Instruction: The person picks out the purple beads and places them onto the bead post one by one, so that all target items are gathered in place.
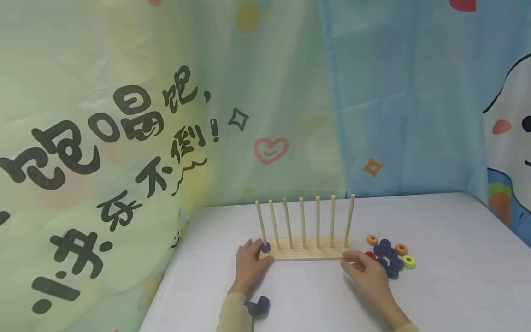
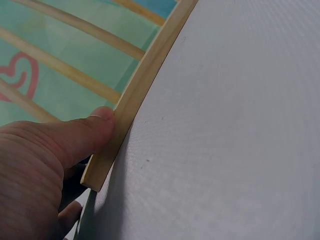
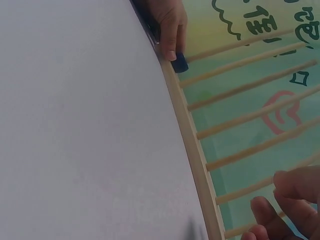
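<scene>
A wooden peg board [image 1: 296, 254] with several upright pegs lies on the white table. One dark blue ring [image 1: 265, 247] sits at the foot of its leftmost peg. My left hand [image 1: 249, 265] grips the board's left end, thumb along the front edge of the base and fingers around behind, close beside that ring. In the left wrist view the thumb [image 2: 95, 127] presses on the base edge [image 2: 135, 95]. At the board's right end hovers my right hand [image 1: 367, 274], fingers loosely bent, nothing visible between them; the right wrist view shows its fingertips [image 3: 295, 185] over the rightmost pegs.
Right of the board, beside the right hand, lies a loose group of rings: several dark blue rings [image 1: 381, 250], two orange rings [image 1: 372, 239], a yellow ring [image 1: 409, 262] and a red ring [image 1: 369, 255]. A printed curtain [image 1: 265, 92] hangs behind the table [image 1: 307, 299].
</scene>
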The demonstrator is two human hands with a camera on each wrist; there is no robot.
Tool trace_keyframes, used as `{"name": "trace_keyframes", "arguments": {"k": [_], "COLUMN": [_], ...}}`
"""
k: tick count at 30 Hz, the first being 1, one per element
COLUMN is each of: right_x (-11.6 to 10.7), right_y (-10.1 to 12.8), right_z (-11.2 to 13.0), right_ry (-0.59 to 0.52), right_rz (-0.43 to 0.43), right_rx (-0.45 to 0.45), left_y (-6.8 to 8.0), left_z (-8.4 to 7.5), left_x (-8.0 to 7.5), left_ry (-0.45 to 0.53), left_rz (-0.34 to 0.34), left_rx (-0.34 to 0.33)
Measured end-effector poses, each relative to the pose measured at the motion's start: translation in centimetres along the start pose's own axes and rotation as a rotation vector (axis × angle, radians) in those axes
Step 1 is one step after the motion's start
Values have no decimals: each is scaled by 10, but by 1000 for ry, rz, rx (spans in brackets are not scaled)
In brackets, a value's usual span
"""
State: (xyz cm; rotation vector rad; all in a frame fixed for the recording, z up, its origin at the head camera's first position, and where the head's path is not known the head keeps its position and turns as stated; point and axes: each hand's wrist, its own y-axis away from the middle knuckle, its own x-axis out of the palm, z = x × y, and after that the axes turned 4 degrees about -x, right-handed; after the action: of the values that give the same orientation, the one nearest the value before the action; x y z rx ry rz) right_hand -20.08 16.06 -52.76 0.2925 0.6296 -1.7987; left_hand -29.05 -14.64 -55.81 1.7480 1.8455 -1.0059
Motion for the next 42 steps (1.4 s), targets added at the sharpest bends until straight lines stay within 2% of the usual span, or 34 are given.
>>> {"name": "trace_keyframes", "arguments": {"k": [6, 15, 26, 32, 39, 42], "right_x": [-5, -21, -34, -33, -50, -54], "right_y": [6, 13, 20, 18, 17, 14], "right_z": [-6, -23, -36, -35, -43, -47], "right_ry": [30, 57, 167, 177, 258, 269], "right_rz": [7, -18, -62, -76, -166, -184], "right_rx": [12, 28, 45, 4, -85, -107], "left_y": [-1, -3, -1, -1, 1, -1], "left_z": [3, 6, 5, 6, 5, 4], "left_x": [-2, 0, 1, -3, 2, 2], "left_ry": [-14, -4, -5, -8, 22, 25], "left_rz": [-19, -1, 37, -4, 20, 4], "left_rx": [19, 6, -13, 15, -2, 3]}}
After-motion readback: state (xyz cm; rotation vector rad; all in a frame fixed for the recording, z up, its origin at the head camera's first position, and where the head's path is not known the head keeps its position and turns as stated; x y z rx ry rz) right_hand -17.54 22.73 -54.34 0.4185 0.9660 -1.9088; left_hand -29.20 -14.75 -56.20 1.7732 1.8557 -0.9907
